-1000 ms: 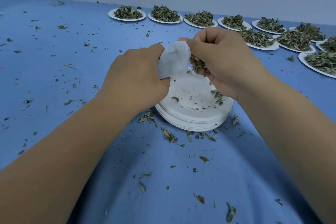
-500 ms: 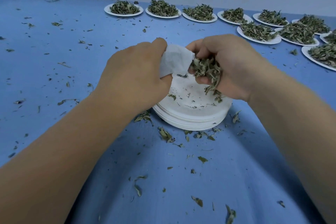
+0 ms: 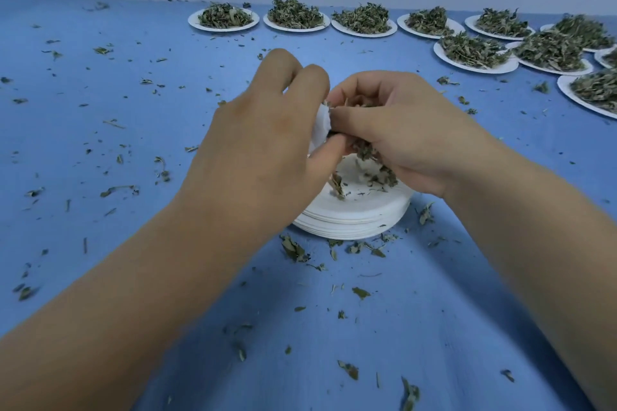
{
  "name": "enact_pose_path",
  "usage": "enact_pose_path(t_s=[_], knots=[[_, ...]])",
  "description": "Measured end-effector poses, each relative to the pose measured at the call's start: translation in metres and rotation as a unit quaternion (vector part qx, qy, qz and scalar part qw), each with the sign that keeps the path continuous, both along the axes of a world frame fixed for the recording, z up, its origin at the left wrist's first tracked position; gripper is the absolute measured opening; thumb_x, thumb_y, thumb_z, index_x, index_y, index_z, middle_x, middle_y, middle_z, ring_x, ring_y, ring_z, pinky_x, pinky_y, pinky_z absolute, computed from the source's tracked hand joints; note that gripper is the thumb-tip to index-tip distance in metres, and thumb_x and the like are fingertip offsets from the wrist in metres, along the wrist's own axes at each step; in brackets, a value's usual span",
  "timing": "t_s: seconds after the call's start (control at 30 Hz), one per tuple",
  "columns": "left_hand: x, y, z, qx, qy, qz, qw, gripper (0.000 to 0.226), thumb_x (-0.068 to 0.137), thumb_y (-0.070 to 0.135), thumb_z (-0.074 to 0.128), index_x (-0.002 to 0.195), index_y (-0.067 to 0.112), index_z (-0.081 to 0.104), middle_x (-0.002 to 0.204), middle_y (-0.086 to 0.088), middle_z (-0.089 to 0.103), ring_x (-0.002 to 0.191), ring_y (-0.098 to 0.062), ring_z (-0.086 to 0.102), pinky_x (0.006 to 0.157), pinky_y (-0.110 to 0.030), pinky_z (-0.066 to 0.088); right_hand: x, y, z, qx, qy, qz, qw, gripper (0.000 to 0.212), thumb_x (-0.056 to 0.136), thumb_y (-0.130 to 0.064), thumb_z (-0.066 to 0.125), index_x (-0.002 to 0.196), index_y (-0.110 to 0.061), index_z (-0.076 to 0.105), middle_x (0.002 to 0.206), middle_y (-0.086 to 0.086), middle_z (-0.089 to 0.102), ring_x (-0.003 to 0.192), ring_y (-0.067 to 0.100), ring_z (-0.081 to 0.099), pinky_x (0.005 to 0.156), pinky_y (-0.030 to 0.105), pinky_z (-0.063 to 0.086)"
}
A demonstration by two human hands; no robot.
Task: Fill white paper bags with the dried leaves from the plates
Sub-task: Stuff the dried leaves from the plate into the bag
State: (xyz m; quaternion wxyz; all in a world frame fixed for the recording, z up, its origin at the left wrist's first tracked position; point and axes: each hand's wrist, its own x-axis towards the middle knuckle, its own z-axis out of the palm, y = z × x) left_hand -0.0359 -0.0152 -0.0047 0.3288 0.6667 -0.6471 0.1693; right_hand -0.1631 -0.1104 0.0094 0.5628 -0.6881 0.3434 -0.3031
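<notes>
Frame centre: left grip (image 3: 263, 143) pinches a small white paper bag (image 3: 321, 125); right grip (image 3: 400, 130) clutches green dried leaves (image 3: 365, 153) above stacked round white paper plates (image 3: 354, 218).

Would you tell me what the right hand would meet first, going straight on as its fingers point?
Most likely the white paper bag pinched in the left hand; the right hand seems to touch it.
</notes>
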Motion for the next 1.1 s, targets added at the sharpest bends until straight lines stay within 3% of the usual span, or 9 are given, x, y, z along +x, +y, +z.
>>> enact_pose_path(t_s=[0.1, 0.23, 0.4, 0.47, 0.53, 0.6, 0.73, 0.87, 1.1], knots=[[0.009, 0.004, -0.001, -0.009, 0.033, -0.005, 0.999, 0.043, 0.083, 0.053, 0.07, 0.107, 0.019, 0.059, 0.104, 0.001, 0.052, 0.071, -0.017, 0.052, 0.066, -0.031, 0.042, -0.001, -0.002, -0.001, -0.006, -0.008, -0.02, 1.0, 0.003, 0.089, 0.0, 0.072, 0.09, -0.003, 0.071, 0.065, 0.005, 0.063, 0.051, 0.013, 0.059, 0.052, 0.023, 0.052], [0.014, 0.009, -0.002, 0.007, 0.037, 0.037, 0.999, 0.038, 0.088, 0.057, 0.064, 0.107, 0.024, 0.06, 0.1, 0.005, 0.053, 0.071, -0.016, 0.051, 0.069, -0.031, 0.038, -0.001, -0.004, -0.005, -0.084, 0.043, -0.014, 0.995, 0.008, 0.086, -0.004, 0.075, 0.087, -0.012, 0.075, 0.077, 0.002, 0.068, 0.06, 0.016, 0.069, 0.073, 0.035, 0.063], [0.019, 0.012, 0.008, 0.006, 0.083, 0.09, 0.993, 0.011, 0.085, 0.027, 0.057, 0.096, 0.024, 0.058, 0.095, 0.004, 0.056, 0.075, -0.02, 0.058, 0.071, -0.035, 0.042, -0.005, -0.005, -0.003, -0.11, 0.022, -0.01, 0.994, 0.009, 0.083, -0.014, 0.084, 0.089, -0.02, 0.08, 0.074, -0.008, 0.074, 0.064, 0.007, 0.071, 0.065, 0.017, 0.057], [0.022, 0.015, 0.011, 0.009, 0.099, 0.111, 0.989, 0.015, 0.081, 0.019, 0.054, 0.095, 0.024, 0.058, 0.091, 0.004, 0.057, 0.078, -0.021, 0.056, 0.07, -0.034, 0.04, -0.005, -0.005, -0.004, -0.222, 0.119, -0.028, 0.967, 0.009, 0.087, -0.023, 0.079, 0.095, -0.027, 0.08, 0.073, -0.017, 0.071, 0.065, -0.006, 0.064, 0.056, 0.003, 0.044], [0.024, 0.016, 0.013, 0.018, 0.088, 0.132, 0.987, 0.016, 0.082, 0.02, 0.053, 0.097, 0.025, 0.058, 0.09, 0.004, 0.056, 0.079, -0.021, 0.053, 0.068, -0.032, 0.033, -0.004, -0.001, -0.004, -0.331, 0.238, 0.0, 0.913, 0.016, 0.091, -0.031, 0.072, 0.106, -0.032, 0.076, 0.093, -0.021, 0.067, 0.082, -0.006, 0.057, 0.066, 0.0, 0.039], [0.024, 0.016, 0.012, 0.021, 0.075, 0.148, 0.986, 0.019, 0.084, 0.031, 0.053, 0.102, 0.028, 0.058, 0.099, 0.005, 0.055, 0.079, -0.021, 0.053, 0.07, -0.032, 0.03, -0.004, 0.004, 0.0, -0.342, 0.291, 0.074, 0.89, 0.024, 0.095, -0.04, 0.065, 0.118, -0.035, 0.071, 0.107, -0.02, 0.064, 0.092, -0.005, 0.053, 0.072, -0.001, 0.034], [0.018, 0.013, 0.009, 0.03, 0.03, 0.151, 0.988, 0.035, 0.083, 0.052, 0.057, 0.107, 0.026, 0.057, 0.1, 0.002, 0.051, 0.077, -0.024, 0.049, 0.07, -0.032, 0.031, -0.021, 0.003, 0.019, -0.346, 0.305, 0.152, 0.874, 0.037, 0.094, -0.057, 0.055, 0.128, -0.044, 0.061, 0.117, -0.027, 0.056, 0.102, -0.014, 0.047, 0.084, 0.01, 0.035], [0.018, 0.008, 0.011, 0.037, 0.002, 0.147, 0.989, 0.017, 0.087, 0.027, 0.055, 0.102, 0.019, 0.059, 0.09, -0.001, 0.05, 0.075, -0.025, 0.043, 0.066, -0.033, 0.027, -0.042, -0.002, 0.026, -0.392, 0.413, 0.243, 0.785, 0.058, 0.088, -0.058, 0.058, 0.143, -0.048, 0.045, 0.145, -0.018, 0.043, 0.135, 0.009, 0.031, 0.111, 0.031, 0.029], [0.023, 0.0, 0.023, 0.034, 0.02, 0.151, 0.988, 0.008, 0.082, 0.013, 0.051, 0.089, 0.012, 0.054, 0.086, -0.004, 0.05, 0.078, -0.027, 0.043, 0.065, -0.032, 0.03, -0.03, -0.015, 0.026, -0.362, 0.437, 0.246, 0.785, 0.065, 0.087, -0.053, 0.068, 0.144, -0.06, 0.037, 0.141, -0.021, 0.047, 0.121, 0.003, 0.046, 0.1, 0.031, 0.039]])
